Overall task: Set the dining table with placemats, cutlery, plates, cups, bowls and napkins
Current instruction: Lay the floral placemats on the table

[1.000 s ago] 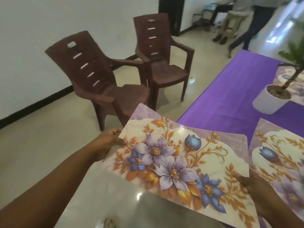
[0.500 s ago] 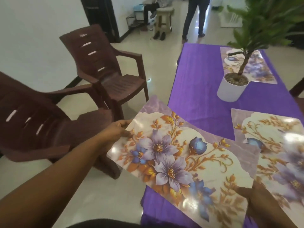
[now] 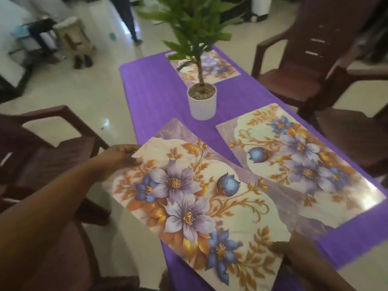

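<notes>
— Where was the floral placemat?

— Held over the near left part of the purple-covered table, its left edge hanging out past the table's side. The left hand pinched the far left corner, thumb on top. The right hand gripped the near right edge, thumb pressed on the printed face.

— And around it?

— A second placemat lay flat just to the right, their corners close; I couldn't tell whether they touched. Behind both stood a white pot with a green plant, and a third placemat lay at the far end. Brown plastic chairs stood on either side: one at the left, another at the right.
</notes>
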